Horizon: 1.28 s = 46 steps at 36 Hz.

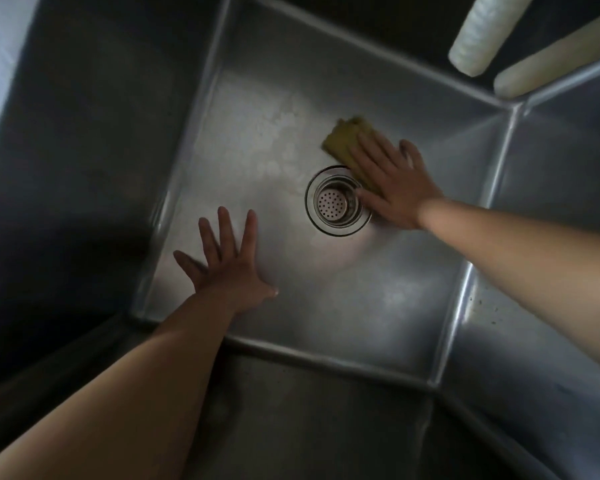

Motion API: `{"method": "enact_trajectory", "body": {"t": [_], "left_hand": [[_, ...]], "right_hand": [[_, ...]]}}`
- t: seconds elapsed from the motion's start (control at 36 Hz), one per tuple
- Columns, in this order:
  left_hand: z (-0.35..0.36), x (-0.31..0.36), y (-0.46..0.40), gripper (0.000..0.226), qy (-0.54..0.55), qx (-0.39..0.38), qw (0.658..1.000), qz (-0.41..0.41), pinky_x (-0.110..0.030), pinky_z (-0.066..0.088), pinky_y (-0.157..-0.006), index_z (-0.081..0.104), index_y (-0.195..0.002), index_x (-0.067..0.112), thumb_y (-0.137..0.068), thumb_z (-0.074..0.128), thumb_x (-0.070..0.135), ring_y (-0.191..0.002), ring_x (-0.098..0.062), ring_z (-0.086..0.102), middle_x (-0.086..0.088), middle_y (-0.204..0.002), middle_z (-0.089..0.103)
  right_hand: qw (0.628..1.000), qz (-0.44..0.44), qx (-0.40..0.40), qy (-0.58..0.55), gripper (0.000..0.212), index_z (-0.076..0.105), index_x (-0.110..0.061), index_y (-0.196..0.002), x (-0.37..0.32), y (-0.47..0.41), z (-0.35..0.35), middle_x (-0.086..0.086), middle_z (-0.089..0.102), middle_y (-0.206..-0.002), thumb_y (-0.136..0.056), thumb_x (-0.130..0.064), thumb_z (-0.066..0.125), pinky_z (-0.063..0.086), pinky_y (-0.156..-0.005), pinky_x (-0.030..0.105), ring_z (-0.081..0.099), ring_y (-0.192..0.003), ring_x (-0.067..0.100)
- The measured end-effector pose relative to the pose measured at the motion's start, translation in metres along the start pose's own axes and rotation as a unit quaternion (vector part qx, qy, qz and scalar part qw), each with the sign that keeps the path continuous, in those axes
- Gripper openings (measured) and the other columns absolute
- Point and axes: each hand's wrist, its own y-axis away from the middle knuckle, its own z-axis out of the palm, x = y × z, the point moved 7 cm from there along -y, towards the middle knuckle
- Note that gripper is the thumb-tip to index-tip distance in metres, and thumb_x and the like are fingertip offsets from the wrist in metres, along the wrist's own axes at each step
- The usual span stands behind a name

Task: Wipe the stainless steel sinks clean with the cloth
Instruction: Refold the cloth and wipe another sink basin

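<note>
I look straight down into a deep stainless steel sink [378, 306] with a round perforated drain strainer [336, 202] near its middle. A folded yellow-green cloth [343, 136] lies on the sink floor just beyond the drain. My right hand [392, 181] presses flat on the cloth with straight, spread fingers, covering its near part. My left hand [226, 261] rests flat on the bare sink floor to the left of the drain, fingers spread, holding nothing. Pale, dull patches mark the steel floor left of the cloth.
Steep steel walls enclose the basin on all sides; the left wall [94, 168] is in deep shadow. Two whitish cylindrical objects [489, 29] lie beyond the sink's far right corner. Dark specks dot the right wall [492, 313].
</note>
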Motion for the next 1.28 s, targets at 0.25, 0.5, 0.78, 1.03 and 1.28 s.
{"method": "enact_trajectory", "body": {"t": [0.25,0.5,0.78,1.03,1.28], "left_hand": [[0.003,0.000,-0.004,0.136,-0.001,0.001,1.000,0.003,-0.074,-0.017,-0.104,-0.051,-0.129,0.048,-0.073,0.073,0.063,-0.123,-0.029,-0.057,0.004,-0.126,-0.069],[0.006,-0.002,-0.009,0.136,-0.013,0.011,1.000,-0.001,-0.074,-0.018,-0.103,-0.053,-0.125,0.047,-0.074,0.072,0.065,-0.119,-0.030,-0.060,0.003,-0.125,-0.070],[-0.002,0.001,-0.005,0.118,-0.046,-0.061,0.997,0.012,-0.076,-0.008,-0.108,-0.049,-0.133,0.041,-0.091,0.061,0.039,-0.130,-0.038,-0.050,-0.005,-0.133,-0.064],[-0.054,-0.008,0.010,0.070,-0.029,-0.092,0.993,0.069,-0.042,0.016,-0.122,0.014,-0.158,0.032,-0.099,0.049,0.044,-0.152,-0.031,0.011,-0.004,-0.167,-0.001],[-0.077,-0.036,0.118,0.059,0.052,-0.101,0.990,0.084,-0.014,0.021,-0.103,0.028,-0.155,0.029,-0.101,0.051,0.027,-0.146,-0.019,0.030,-0.002,-0.162,0.027]], "right_hand": [[0.853,0.470,0.088,-0.209,0.075,-0.005,-0.022,-0.159,0.074,0.005,-0.006,0.001,-0.010,-0.167,-0.099,-0.057,0.024,-0.001,-0.120,0.060,-0.010,-0.153,0.022],[0.993,0.005,0.079,-0.086,0.070,-0.010,-0.032,-0.157,-0.076,-0.119,-0.046,0.002,-0.009,-0.167,-0.100,-0.054,0.027,0.002,-0.117,0.065,-0.010,-0.153,0.026],[0.970,-0.225,0.089,0.013,0.058,0.048,-0.023,-0.145,-0.127,-0.037,-0.027,0.002,0.041,-0.156,-0.089,-0.017,0.062,0.020,-0.115,0.063,0.031,-0.147,0.032],[0.960,0.116,0.097,-0.237,0.073,0.021,-0.023,-0.158,-0.169,-0.014,-0.017,0.004,0.009,-0.167,-0.091,-0.024,0.051,0.000,-0.122,0.049,0.000,-0.154,0.023],[0.990,0.036,0.031,-0.132,0.063,0.021,-0.023,-0.158,-0.227,0.035,0.009,0.008,0.012,-0.166,-0.100,-0.025,0.045,0.010,-0.121,0.053,0.008,-0.153,0.030]]}}
